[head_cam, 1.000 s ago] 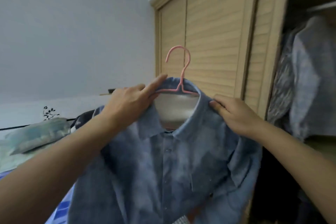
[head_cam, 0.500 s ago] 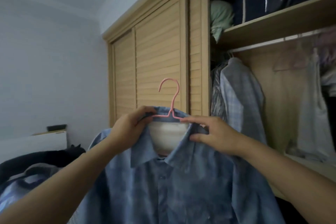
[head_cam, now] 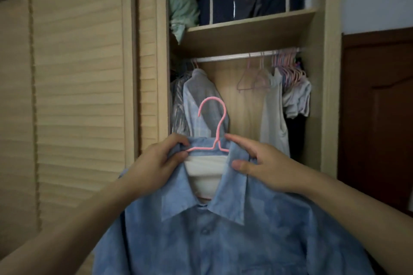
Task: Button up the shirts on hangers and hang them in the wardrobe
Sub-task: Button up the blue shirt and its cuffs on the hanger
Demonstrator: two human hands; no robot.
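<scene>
A blue buttoned shirt (head_cam: 223,236) hangs on a pink hanger (head_cam: 213,123), held up in front of the open wardrobe. My left hand (head_cam: 154,163) grips the collar and the hanger's left shoulder. My right hand (head_cam: 259,163) pinches the collar at the hanger's right shoulder, thumb in front. The hanger's hook stands upright, well below the wardrobe rail (head_cam: 243,57). The shirt's lower part is out of frame.
On the rail hang a pale checked shirt (head_cam: 199,96) at the left, empty pink hangers (head_cam: 252,78) in the middle, white garments (head_cam: 274,105) at the right. Above, a shelf (head_cam: 245,33) carries a dark storage bag. Louvred sliding doors (head_cam: 78,85) stand at the left.
The view has swung right and the wardrobe opening now faces me. The shirt on its hanger has moved in front of the hanging space. Both hands keep their hold at the collar.
</scene>
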